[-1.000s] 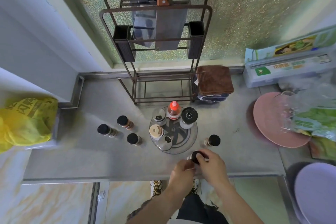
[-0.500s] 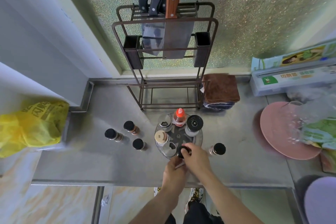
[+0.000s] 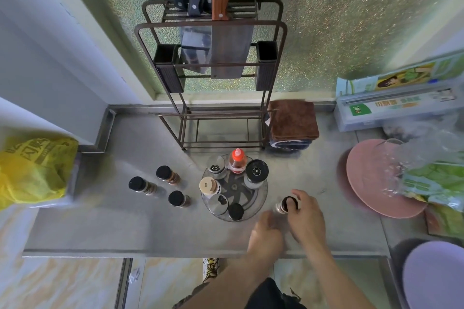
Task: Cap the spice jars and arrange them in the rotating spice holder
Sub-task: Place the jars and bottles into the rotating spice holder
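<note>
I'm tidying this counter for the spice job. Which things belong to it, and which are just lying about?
Belong to the job:
- rotating spice holder
- black-capped jar already in it
- jar in the right hand grip
- three capped jars on the left
- left hand, blurred

Lying about:
- knife rack
- brown cloth
- pink plate
- yellow bag

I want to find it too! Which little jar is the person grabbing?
Find the round spice holder before the knife rack. Just right of it, on the counter, stands a black-capped jar. Only this one has the right hand on its cap.
</note>
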Motion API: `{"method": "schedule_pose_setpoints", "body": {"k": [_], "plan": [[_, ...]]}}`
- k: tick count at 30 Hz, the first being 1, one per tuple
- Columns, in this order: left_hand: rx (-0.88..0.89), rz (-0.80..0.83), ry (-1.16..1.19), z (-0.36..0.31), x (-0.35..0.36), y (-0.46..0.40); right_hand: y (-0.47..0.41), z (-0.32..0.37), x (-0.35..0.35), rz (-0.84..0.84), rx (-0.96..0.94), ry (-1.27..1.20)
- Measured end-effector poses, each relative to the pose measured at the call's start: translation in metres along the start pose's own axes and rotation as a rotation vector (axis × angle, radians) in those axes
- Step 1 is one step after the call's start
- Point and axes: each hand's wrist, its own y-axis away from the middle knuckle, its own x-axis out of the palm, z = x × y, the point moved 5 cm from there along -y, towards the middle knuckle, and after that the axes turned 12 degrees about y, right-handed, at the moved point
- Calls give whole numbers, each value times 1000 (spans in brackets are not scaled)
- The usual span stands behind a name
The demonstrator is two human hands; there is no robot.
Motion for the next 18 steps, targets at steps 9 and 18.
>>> {"method": "schedule_pose_setpoints", "body": {"k": [9,18], "plan": [[98,20,77,-14,23,5,-6,1,-6,109,-78,-71],[100,-105,197,-22,-28,19,9,64,25,226,-246,-53]]}}
